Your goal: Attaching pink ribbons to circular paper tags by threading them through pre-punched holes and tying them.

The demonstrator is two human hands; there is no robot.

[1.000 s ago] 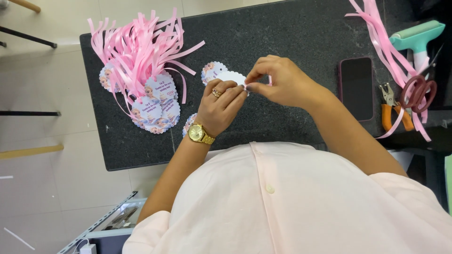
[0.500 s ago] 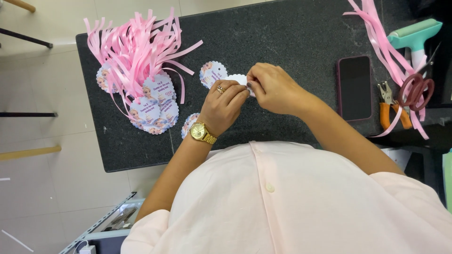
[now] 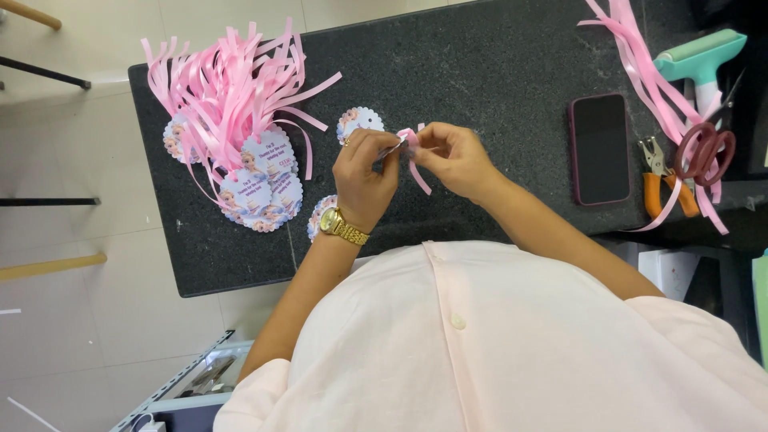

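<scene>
A dark speckled tabletop [image 3: 496, 64] fills the upper part of the view, with pale floor [image 3: 64, 240] to its left. On the tabletop's left part lies a pile of round scalloped tags [image 3: 260, 188], each tied with pink ribbon, the ribbon ends fanning up and outward. A bundle of loose pink ribbons [image 3: 640, 56] trails down the right side, just beside a teal roller [image 3: 700, 60]. Below that lie red-handled scissors [image 3: 704, 152] and orange-handled pliers [image 3: 664, 180], partly under the ribbon strands. A dark phone [image 3: 600, 148] with a reddish case lies flat, between the hands and the tools.

Near the middle, both hands meet above the tabletop. The left hand [image 3: 364, 176], with a gold watch [image 3: 342, 226] at the wrist and a ring on one finger, pinches a small tag that is mostly hidden by its fingers. The right hand [image 3: 456, 160] pinches a short pink ribbon [image 3: 414, 156] at the same spot, its ends hanging down between the two hands. One plain tag [image 3: 360, 122] lies just above the left hand, and another tag [image 3: 318, 216] peeks out beside the left wrist.
</scene>
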